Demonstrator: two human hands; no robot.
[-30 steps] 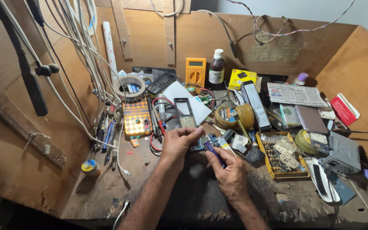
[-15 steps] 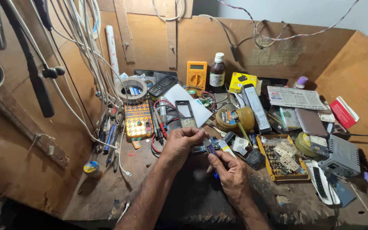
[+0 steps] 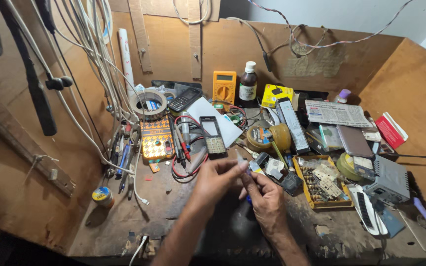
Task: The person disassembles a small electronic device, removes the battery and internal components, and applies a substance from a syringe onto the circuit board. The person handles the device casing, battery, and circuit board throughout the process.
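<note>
Two hands, left hand [image 3: 216, 180], right hand [image 3: 267, 199], one yellow multimeter [image 3: 224, 87], one brown bottle [image 3: 248, 85], one tape roll [image 3: 147, 104]

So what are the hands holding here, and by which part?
The left hand pinches a small pale part at its fingertips. The right hand meets it there; something blue shows under it, grip unclear.

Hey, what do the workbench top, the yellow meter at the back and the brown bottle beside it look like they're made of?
Workbench: raw wood or plywood, matte and scuffed, with stains and chipped edges.
Yellow meter: looks like moulded plastic with a slight sheen; dark dial in the middle.
Brown bottle: dark glass or plastic, hard to tell, with a white cap and a paper label.
</note>
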